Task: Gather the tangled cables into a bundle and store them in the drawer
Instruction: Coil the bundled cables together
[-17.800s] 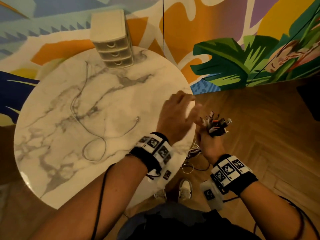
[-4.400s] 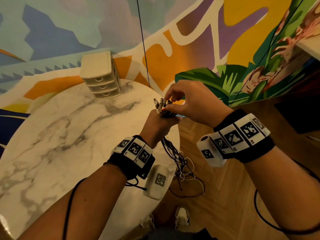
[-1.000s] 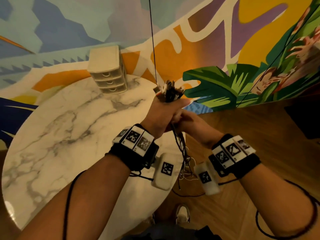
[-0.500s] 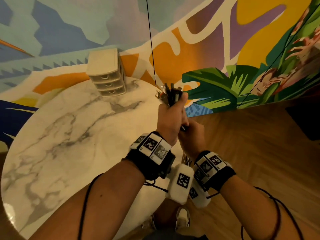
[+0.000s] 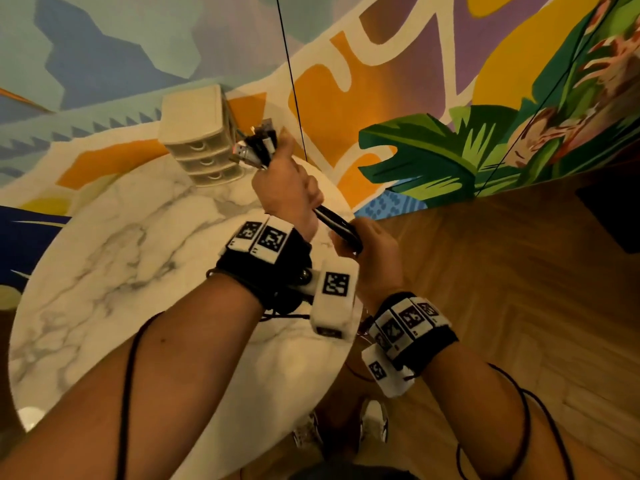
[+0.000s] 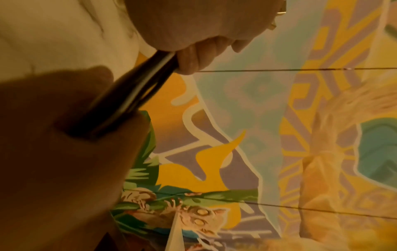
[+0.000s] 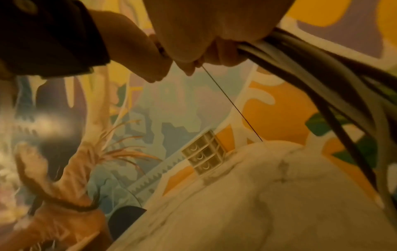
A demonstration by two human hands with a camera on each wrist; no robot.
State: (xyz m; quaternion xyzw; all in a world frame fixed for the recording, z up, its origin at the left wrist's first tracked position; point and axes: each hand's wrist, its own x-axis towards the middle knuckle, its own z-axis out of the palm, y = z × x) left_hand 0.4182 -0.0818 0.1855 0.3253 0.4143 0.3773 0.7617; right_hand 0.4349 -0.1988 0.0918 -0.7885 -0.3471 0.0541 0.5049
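So the cables (image 5: 334, 225) are sitting as one tight dark bundle, pulled straight between both fists above the near edge of the marble table (image 5: 131, 258). The left hand (image 5: 285, 188) is gripping the upper end, and only the head view is showing the plug ends (image 5: 256, 145) fanning out of the top of that fist, metal USB tips and all. The right hand (image 5: 372, 258) is clamping the bundle lower down. The right wrist view is catching what the head cam is missing: the loose strands (image 7: 335, 88) are trailing away from the fist in grey and black. The drawer unit (image 5: 199, 140) is standing at the far side of the table by the mural wall (image 5: 433, 81), all three drawers closed.
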